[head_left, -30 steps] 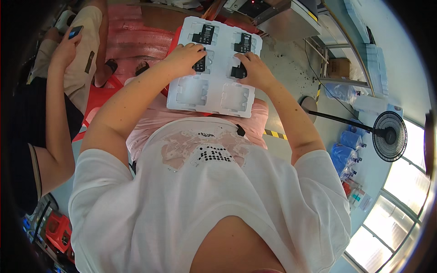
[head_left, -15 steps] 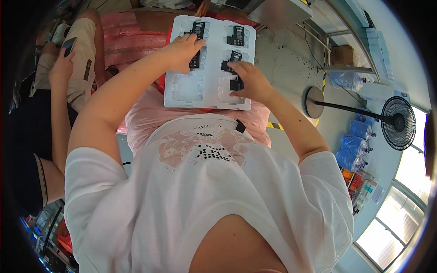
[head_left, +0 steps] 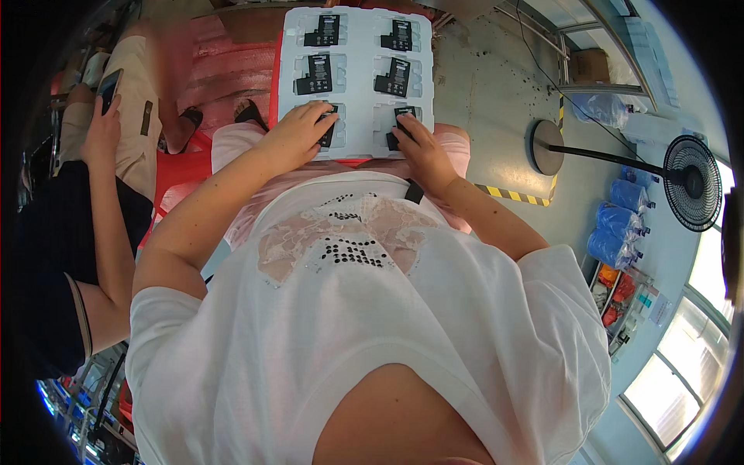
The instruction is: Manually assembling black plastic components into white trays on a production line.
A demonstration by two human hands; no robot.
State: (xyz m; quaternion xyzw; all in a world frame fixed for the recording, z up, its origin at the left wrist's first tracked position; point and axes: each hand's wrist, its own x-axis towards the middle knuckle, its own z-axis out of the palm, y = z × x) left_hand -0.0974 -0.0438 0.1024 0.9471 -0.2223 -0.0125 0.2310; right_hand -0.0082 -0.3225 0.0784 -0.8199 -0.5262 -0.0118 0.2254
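Though I couldn't tell if either gripped, your curled left hand (head_left: 298,138) touched a flat black notched pack (head_left: 328,138) rightward, your curled right hand (head_left: 426,156) a matching one (head_left: 392,142) leftward, long axes up-frame, in the white plastic tray (head_left: 356,77) at upper centre.

Six black batteries (head_left: 397,77), one white tray (head_left: 356,77), one fan (head_left: 691,183), one phone (head_left: 110,89)

Left hand (head_left: 296,138), right hand (head_left: 425,155) shifted to tray's (head_left: 356,74) nearest row; black pieces (head_left: 328,139) now there, pockets bare earlier.
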